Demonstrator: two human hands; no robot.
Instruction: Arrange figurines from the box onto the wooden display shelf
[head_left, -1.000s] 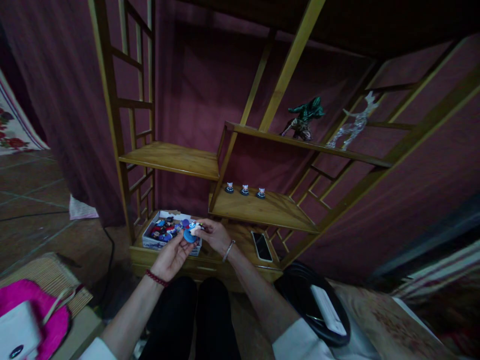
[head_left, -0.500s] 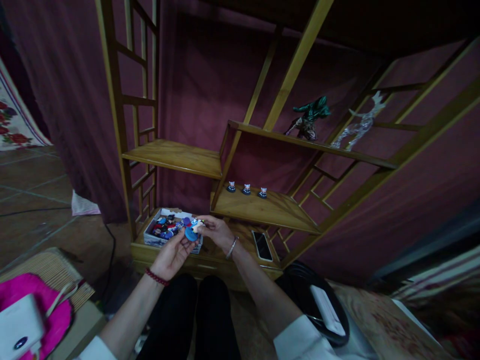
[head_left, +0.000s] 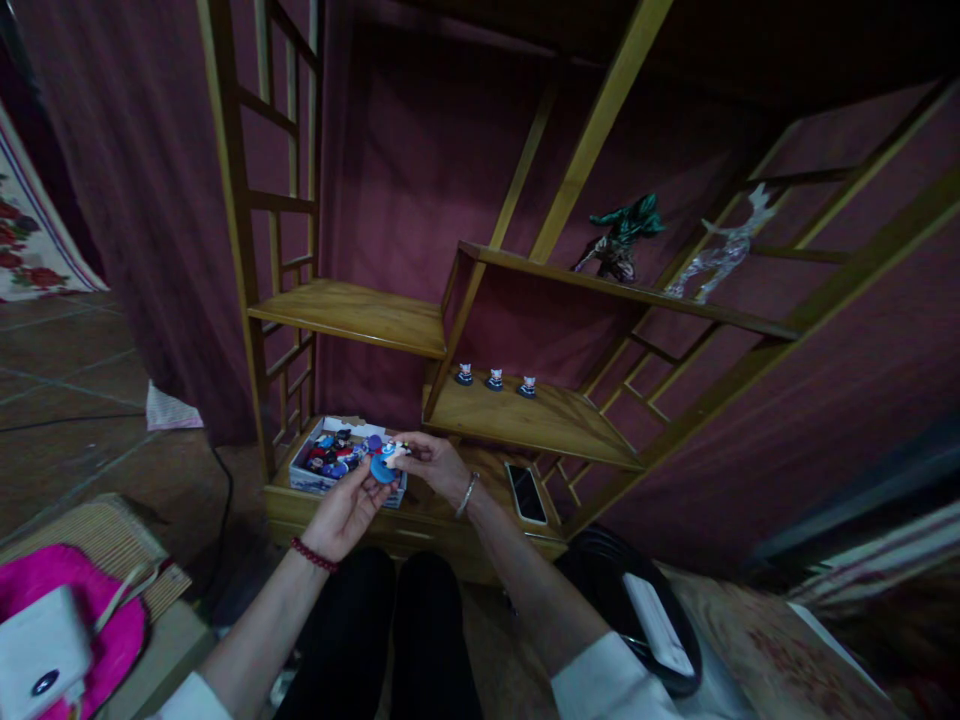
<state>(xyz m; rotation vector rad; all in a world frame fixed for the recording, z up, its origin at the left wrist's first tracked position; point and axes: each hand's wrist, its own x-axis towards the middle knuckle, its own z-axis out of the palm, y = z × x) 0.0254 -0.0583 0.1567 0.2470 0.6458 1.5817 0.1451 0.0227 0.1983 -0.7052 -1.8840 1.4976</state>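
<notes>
Between both hands is a small white-and-blue figurine (head_left: 387,465) on a round blue base, tilted over. My left hand (head_left: 351,508) pinches the base from the left. With its fingertips, my right hand (head_left: 436,465) grips the figurine's upper part from the right. Just behind and below them sits an open cardboard box (head_left: 311,482) holding several small red, blue, purple and black figurines (head_left: 330,455). On the low shelf (head_left: 517,418) to the right, three small dark-based figurines (head_left: 494,380) stand upright in a row.
A phone (head_left: 526,493) lies on the cabinet's bottom board. Higher up stand a green-and-brown statuette (head_left: 622,238) and a clear deer figure (head_left: 726,250). The wooden shelf unit's posts and lattice surround the space. At lower left, a white device (head_left: 43,655) rests on pink cloth (head_left: 124,610).
The figurine has turned slightly in my fingers, its upper part leaning a little more toward my right hand. Both hands stay in nearly the same place; the view shifts slightly.
</notes>
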